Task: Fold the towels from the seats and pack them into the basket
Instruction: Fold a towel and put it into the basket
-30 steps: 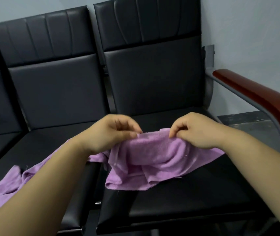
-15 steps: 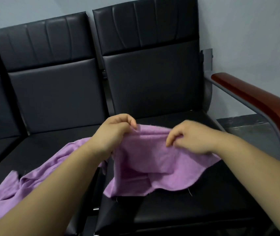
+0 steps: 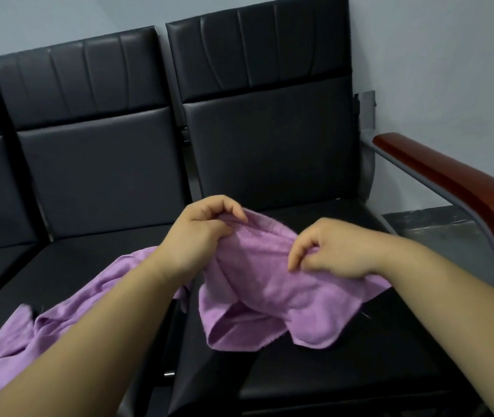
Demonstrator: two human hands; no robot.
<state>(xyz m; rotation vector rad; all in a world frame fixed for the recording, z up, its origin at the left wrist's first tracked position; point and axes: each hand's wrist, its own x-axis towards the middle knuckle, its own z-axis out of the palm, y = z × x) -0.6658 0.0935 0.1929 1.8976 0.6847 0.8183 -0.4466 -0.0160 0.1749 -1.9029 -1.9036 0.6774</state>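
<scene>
A purple towel (image 3: 272, 299) lies crumpled across the right black seat (image 3: 339, 356), and its long tail trails left over the middle seat (image 3: 74, 266) to the lower left corner. My left hand (image 3: 200, 233) pinches the towel's top edge and lifts it a little. My right hand (image 3: 329, 251) rests on the towel further right, thumb and fingers closed on the cloth. No basket is in view.
A row of black padded seats with tall backrests (image 3: 266, 115) stands against a pale wall. A reddish wooden armrest (image 3: 462, 191) on a grey metal frame sticks out at the right. Grey floor (image 3: 438, 227) shows behind it.
My hands have moved apart along the towel's top edge. The left hand has risen with the edge; the right hand has dropped lower onto the cloth. The view has tilted down slightly.
</scene>
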